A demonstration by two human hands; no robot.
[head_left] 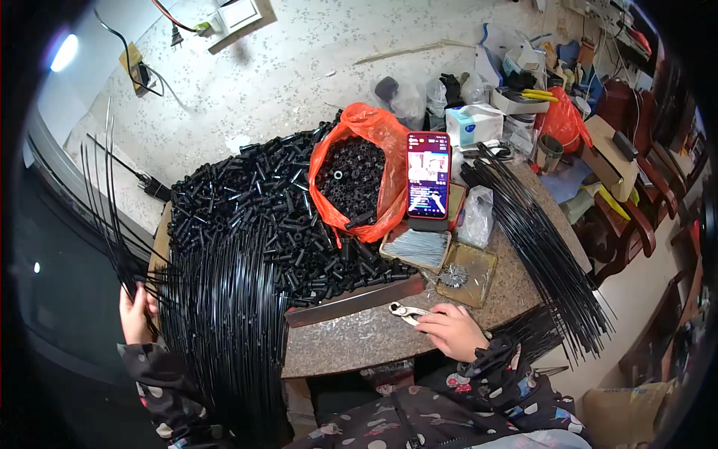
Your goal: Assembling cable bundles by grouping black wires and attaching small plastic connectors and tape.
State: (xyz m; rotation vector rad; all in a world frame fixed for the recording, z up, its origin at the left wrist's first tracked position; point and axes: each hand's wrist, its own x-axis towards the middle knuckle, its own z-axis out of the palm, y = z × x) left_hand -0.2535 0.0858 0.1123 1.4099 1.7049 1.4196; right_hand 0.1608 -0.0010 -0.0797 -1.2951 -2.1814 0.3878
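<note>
At the table's left edge my left hand (137, 313) is closed round a loose bunch of thin black rods (112, 224), which fan out upward from it. Beside it lies a dense spread of similar black rods (224, 299), hanging over the front edge. My right hand (454, 331) rests near the front of the speckled table (359, 337), wrapped round a pair of pliers (406, 311) whose metal jaws point left. Just beyond it are a shallow tray (479, 280) with a small cluster of metal pins (454, 275) and a box of thin pale pins (416, 247).
A big heap of short black tubes (247, 179) covers the left back, held in front by a dark strip (351, 301). An orange bag (318, 179) of small black parts stands beside a propped phone (428, 176). More black rods (538, 247) lie at the right.
</note>
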